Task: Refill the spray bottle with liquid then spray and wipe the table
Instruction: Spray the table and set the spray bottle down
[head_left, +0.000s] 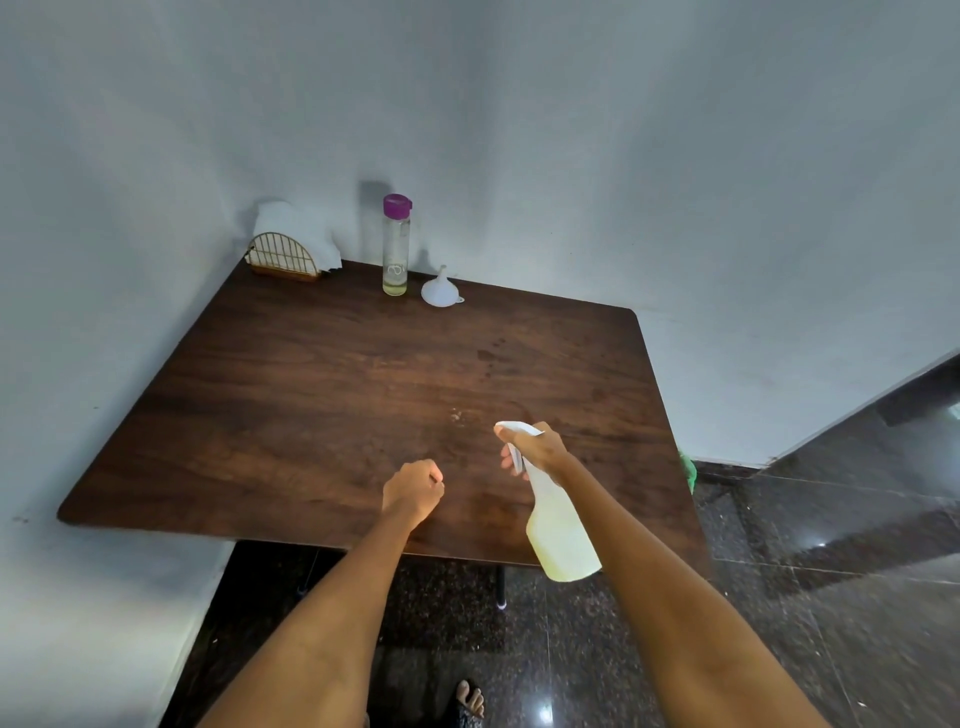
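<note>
My right hand (537, 448) grips the neck of a white spray bottle (563, 540) holding pale yellow liquid, tilted with its nozzle aimed at the middle of the dark wooden table (291, 395). A finger rests on the trigger. My left hand (413, 491) is a closed fist with nothing in it, hovering over the table's near edge. Small wet droplets (457, 414) and darker damp marks show on the wood ahead of the nozzle. At the back stand a clear bottle with a purple cap (396, 244), nearly empty, and a white funnel (440, 290) resting mouth down.
A gold wire holder with white napkins (291, 249) sits in the back left corner against the wall. White walls close in on the left and back. A green cloth (689, 470) peeks out past the table's right edge. Dark glossy floor lies on the right and below.
</note>
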